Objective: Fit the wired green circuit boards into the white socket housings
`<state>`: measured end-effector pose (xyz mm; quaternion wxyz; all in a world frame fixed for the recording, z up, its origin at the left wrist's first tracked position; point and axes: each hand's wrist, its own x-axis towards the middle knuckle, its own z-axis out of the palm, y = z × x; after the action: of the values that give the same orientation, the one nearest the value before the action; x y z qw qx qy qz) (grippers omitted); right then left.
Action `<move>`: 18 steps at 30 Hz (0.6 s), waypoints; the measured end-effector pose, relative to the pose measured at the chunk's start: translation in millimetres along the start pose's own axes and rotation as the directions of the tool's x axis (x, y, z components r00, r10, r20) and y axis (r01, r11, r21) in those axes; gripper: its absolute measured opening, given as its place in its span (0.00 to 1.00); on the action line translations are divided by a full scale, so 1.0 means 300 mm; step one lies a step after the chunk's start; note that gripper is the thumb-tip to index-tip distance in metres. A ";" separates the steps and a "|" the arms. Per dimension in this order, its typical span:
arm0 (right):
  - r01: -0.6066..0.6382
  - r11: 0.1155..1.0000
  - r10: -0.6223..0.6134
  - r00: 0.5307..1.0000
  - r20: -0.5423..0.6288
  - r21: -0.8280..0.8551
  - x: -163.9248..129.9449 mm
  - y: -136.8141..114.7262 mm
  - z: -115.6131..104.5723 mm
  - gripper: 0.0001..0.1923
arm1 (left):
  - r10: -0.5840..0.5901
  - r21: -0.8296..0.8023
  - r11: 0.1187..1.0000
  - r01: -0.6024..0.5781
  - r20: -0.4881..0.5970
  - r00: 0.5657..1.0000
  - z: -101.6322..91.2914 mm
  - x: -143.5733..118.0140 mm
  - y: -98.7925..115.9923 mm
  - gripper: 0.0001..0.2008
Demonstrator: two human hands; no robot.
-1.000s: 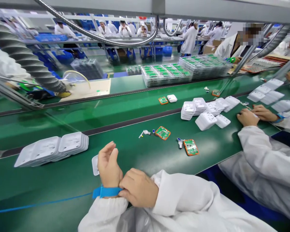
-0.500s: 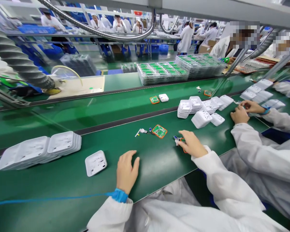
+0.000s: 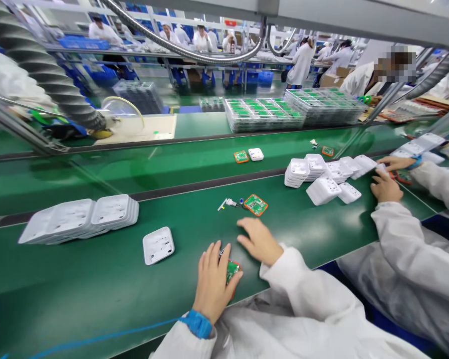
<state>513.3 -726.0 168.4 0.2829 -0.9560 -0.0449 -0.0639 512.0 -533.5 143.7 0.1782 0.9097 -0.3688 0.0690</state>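
My left hand (image 3: 214, 281) lies with its fingers stretched over a green circuit board (image 3: 233, 269) with an orange edge, partly covering it; the thumb reaches across one side of the board. My right hand (image 3: 261, 240) hovers to the right of it, thumb and index finger apart, nothing between them. Just beyond my right hand lies another orange-edged circuit board (image 3: 256, 205). Beside it, to the left, is a small white connector (image 3: 231, 202) with a wire. A white plastic cover (image 3: 158, 245) with small holes rests left of my left hand.
Stacked white covers (image 3: 112, 209) stand at the left, and more white covers (image 3: 324, 190) at the right. A co-worker's hands (image 3: 387, 187) are busy at the far right. Trays of green boards (image 3: 264, 113) sit across the line. A blue wrist cord (image 3: 115, 336) runs left.
My right hand has moved left, away from where it held a board. That board now lies under my left hand, whose fingers have spread over it. The view has shifted slightly.
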 end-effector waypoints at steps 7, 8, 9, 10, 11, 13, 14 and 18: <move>-0.279 0.886 0.295 0.955 -0.012 -0.370 0.173 0.189 -0.077 0.32 | -0.009 0.172 0.985 0.010 -0.007 1.000 -0.035 -0.026 0.047 0.16; -0.276 0.885 0.299 0.954 0.004 -0.375 0.167 0.194 -0.080 0.34 | 0.020 0.169 0.985 -0.022 0.009 1.000 -0.031 -0.037 0.060 0.16; -0.275 0.887 0.303 0.953 0.018 -0.371 0.156 0.195 -0.083 0.35 | 0.057 0.160 0.985 -0.061 0.027 0.998 -0.026 -0.046 0.066 0.17; -0.276 0.892 0.309 0.950 0.036 -0.359 0.141 0.192 -0.085 0.35 | 0.096 0.151 0.983 -0.103 0.049 0.994 -0.021 -0.048 0.060 0.18; -0.280 0.896 0.317 0.947 0.053 -0.345 0.125 0.186 -0.086 0.33 | 0.126 0.149 0.979 -0.136 0.071 0.989 -0.018 -0.042 0.040 0.18; -0.290 0.901 0.328 0.942 0.070 -0.322 0.088 0.166 -0.084 0.27 | 0.142 0.173 0.972 -0.156 0.093 0.986 -0.019 0.006 -0.039 0.18; -0.295 0.902 0.332 0.941 0.069 -0.314 0.068 0.153 -0.079 0.25 | 0.121 0.201 0.970 -0.138 0.094 0.988 -0.024 0.045 -0.094 0.18; -0.275 0.929 0.306 0.947 0.097 -0.247 -0.019 0.091 -0.052 0.19 | -0.048 0.209 0.976 0.064 -0.078 0.996 -0.070 0.220 -0.306 0.19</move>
<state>509.5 -757.6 165.9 0.1731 -0.9804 0.0859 0.0384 623.3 -507.3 155.2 0.0956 0.9304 -0.3269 0.1356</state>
